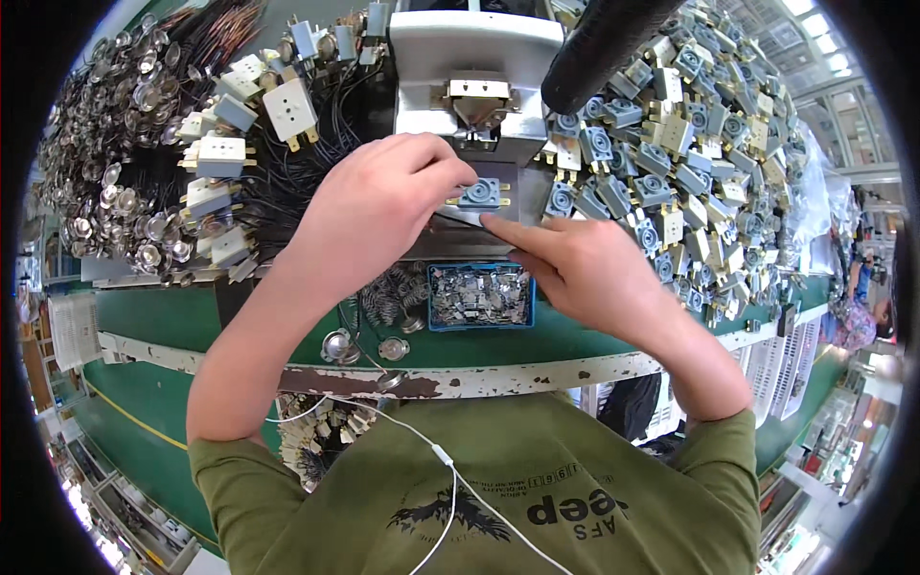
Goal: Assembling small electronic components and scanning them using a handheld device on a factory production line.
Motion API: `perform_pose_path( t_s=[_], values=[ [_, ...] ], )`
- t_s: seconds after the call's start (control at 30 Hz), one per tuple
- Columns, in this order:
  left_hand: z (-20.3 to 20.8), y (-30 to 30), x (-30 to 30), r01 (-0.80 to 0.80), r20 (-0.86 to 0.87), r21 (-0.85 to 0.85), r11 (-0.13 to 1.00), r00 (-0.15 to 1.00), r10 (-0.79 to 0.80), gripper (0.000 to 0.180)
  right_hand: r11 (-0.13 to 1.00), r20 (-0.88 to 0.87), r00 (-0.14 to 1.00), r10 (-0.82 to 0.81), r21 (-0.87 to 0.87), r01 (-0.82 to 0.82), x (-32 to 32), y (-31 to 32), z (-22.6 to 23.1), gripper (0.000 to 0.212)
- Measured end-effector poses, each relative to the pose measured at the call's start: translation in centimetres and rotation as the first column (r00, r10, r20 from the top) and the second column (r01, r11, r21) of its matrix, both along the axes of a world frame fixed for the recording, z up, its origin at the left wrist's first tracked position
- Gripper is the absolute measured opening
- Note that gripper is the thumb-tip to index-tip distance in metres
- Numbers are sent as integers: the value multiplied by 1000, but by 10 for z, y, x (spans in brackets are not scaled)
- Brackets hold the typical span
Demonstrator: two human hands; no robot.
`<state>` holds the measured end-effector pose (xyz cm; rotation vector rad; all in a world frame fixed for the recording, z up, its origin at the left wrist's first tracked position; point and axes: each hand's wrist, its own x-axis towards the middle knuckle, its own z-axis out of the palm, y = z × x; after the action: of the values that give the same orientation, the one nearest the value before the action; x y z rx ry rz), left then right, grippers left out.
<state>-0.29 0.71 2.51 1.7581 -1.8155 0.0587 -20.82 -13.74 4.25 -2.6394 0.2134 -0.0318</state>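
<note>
My left hand (398,187) is over the metal work plate with its fingers closed together. Its fingertips meet at the left end of a small blue-grey plug housing (479,193) with brass pins; what they pinch is hidden. My right hand (589,264) comes in from the right with its index finger stretched out and the thumb apart below it. That fingertip touches the end of a short pale strip (462,217) just below the housing. Beyond my hands stands a silver bench press (476,43) with a metal tool head (479,101) over the plate.
On the left lie round metal caps (144,96), black wires (331,134) and pale plug housings (287,110). Grey and cream housings (671,163) are heaped on the right. A blue tray (482,327) of small metal parts sits nearer me. A thick black tube (609,48) slants beside the press.
</note>
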Motion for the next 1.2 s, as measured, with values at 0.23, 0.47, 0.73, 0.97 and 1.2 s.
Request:
perform_pose_path(
  t_s=[0.23,0.47,0.73,0.97,1.2],
  values=[
    [-19,-15,-5,43,-1,75,996,999,-43,10,956,110,978,-179,256,146,-17,13,-23,50],
    [-17,-19,-10,47,-27,10,999,999,-47,9,845,99,955,-279,498,195,-34,21,-29,54],
    [-18,-19,-13,18,11,93,996,1000,-19,11,805,143,955,-259,579,131,-46,24,-33,55],
    [1,-7,-17,79,9,122,989,997,-81,18,714,6,920,-393,633,300,-50,25,-27,55],
    [8,12,-12,253,-91,330,910,968,-236,16,765,-75,955,-289,582,277,-28,1,-20,40]
  ],
)
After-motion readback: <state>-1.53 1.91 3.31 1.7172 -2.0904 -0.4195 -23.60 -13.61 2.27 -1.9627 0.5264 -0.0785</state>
